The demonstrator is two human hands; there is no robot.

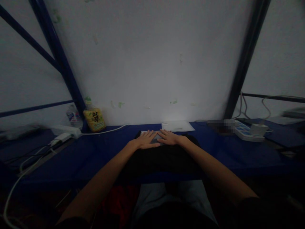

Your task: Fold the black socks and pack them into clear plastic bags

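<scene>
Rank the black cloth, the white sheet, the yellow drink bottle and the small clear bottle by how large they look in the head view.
1. black cloth
2. yellow drink bottle and white sheet: nearly alike, and the sheet lies flat and foreshortened, so unranked
3. small clear bottle, smallest

A small, flat grey piece (156,138) is laid level at the far edge of the black cloth (164,159), only partly seen.
</scene>
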